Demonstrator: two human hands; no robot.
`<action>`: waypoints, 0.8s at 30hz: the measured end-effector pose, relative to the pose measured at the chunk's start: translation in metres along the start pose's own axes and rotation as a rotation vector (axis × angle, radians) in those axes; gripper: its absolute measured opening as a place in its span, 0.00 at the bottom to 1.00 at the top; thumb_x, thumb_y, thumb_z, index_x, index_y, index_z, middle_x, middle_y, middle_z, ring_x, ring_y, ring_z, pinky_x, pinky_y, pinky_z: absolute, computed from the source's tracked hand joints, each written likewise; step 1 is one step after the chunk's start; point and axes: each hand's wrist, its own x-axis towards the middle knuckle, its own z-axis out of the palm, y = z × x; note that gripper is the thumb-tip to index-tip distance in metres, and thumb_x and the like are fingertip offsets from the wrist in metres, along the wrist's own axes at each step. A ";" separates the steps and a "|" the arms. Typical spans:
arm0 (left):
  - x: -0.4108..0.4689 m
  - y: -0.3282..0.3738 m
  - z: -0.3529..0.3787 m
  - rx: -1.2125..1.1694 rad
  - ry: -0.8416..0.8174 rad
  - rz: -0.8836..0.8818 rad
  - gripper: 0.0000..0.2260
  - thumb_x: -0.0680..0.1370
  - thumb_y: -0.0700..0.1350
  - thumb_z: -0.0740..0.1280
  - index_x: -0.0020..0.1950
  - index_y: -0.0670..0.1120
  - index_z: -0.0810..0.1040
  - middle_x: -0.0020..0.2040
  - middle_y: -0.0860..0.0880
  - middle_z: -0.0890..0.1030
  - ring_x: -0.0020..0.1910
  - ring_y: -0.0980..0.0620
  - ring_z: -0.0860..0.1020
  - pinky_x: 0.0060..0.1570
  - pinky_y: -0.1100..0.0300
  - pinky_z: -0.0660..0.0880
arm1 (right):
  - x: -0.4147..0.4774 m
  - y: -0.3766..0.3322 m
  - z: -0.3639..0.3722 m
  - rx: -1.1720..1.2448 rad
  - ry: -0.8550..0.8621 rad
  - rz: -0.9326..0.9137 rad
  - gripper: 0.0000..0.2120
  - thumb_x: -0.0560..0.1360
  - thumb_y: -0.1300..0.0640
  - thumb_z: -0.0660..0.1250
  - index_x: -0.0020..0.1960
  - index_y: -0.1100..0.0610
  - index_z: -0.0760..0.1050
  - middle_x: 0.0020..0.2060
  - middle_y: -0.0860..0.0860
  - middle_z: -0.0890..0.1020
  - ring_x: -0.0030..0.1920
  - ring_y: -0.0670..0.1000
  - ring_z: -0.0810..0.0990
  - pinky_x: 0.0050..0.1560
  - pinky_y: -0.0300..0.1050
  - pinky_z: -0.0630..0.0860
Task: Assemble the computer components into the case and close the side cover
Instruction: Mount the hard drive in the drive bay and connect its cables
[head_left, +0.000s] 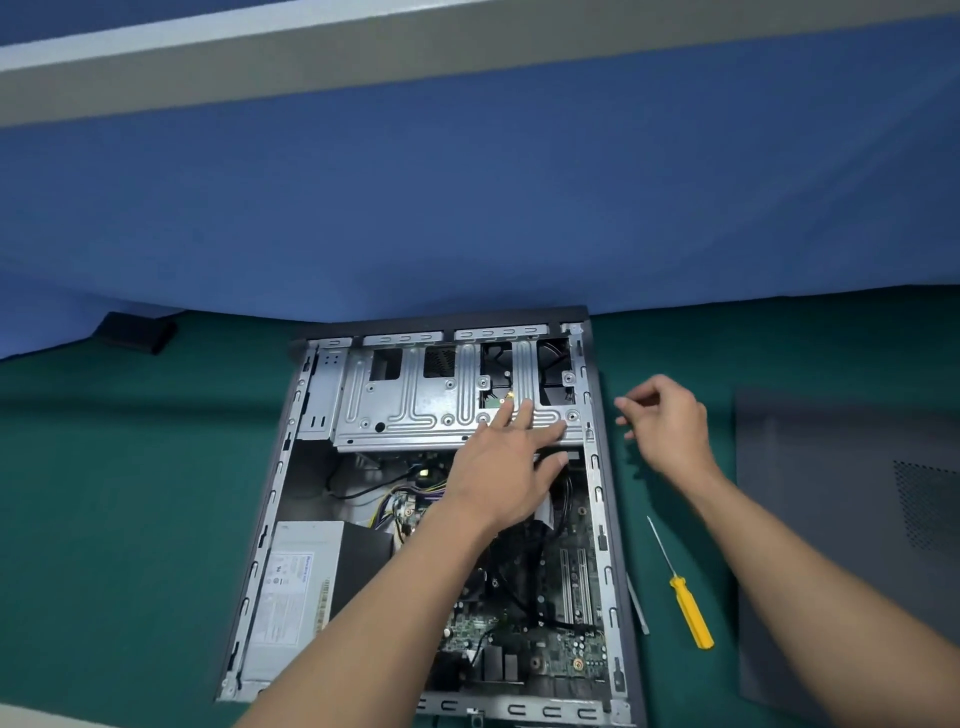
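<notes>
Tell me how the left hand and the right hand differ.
The left hand lies with fingers spread on the drive cage inside the case; the right hand is outside it, above the green mat. Left fingers are straight, right ones curled. Both are bare.

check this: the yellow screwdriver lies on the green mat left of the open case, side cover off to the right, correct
Not quite: the head view shows the yellow screwdriver on the green mat right of the open case, between it and the side cover.
</notes>
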 end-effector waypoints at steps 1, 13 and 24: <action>-0.002 -0.001 0.000 -0.052 0.026 0.009 0.21 0.82 0.58 0.55 0.75 0.55 0.66 0.79 0.47 0.57 0.78 0.47 0.52 0.75 0.48 0.52 | -0.003 -0.013 -0.001 0.020 0.027 -0.025 0.09 0.74 0.59 0.71 0.38 0.52 0.73 0.33 0.49 0.83 0.26 0.41 0.79 0.30 0.33 0.74; -0.017 -0.002 0.020 -1.759 0.416 -1.097 0.19 0.70 0.51 0.77 0.36 0.44 0.68 0.36 0.46 0.75 0.39 0.47 0.74 0.48 0.51 0.78 | -0.036 -0.102 0.021 0.308 -0.206 0.014 0.03 0.71 0.63 0.74 0.40 0.56 0.83 0.31 0.55 0.84 0.30 0.50 0.81 0.36 0.46 0.79; 0.017 -0.028 0.028 -2.032 -0.020 -0.823 0.32 0.63 0.47 0.80 0.64 0.42 0.76 0.61 0.42 0.79 0.65 0.43 0.72 0.70 0.41 0.64 | -0.009 -0.125 0.047 0.154 -0.326 0.047 0.07 0.74 0.69 0.69 0.40 0.59 0.79 0.29 0.52 0.83 0.33 0.51 0.83 0.36 0.44 0.80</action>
